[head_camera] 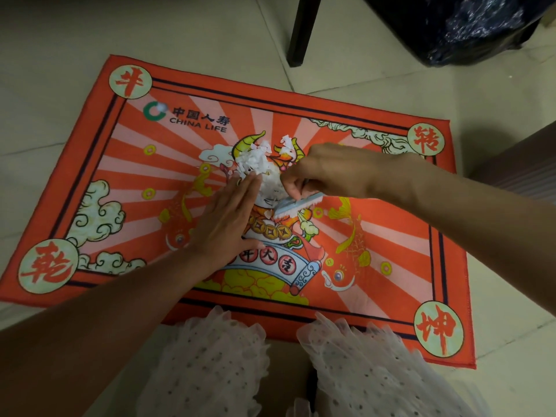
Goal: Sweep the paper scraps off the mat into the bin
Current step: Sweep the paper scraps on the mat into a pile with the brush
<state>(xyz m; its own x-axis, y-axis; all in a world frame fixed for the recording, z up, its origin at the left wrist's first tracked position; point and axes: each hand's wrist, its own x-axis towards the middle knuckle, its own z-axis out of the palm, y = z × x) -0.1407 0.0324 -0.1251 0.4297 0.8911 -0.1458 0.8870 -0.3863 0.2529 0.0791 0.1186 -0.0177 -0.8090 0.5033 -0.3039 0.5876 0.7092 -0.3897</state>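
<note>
Left hand (231,218) flat and released, its edge walling the paper scraps (255,164) heaped at its fingertips. Right hand (328,173) grasps a small brush (296,206) just beside the heap. Bare mat (391,236) surrounds both hands; the bin (469,28) stands beyond the right hand, off the mat's far edge.

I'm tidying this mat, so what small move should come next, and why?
Probably draw the brush in the right hand leftward, pushing the scraps against the flat left hand. The scraps sit heaped mid-mat, and the bin stands off at the far right.
</note>
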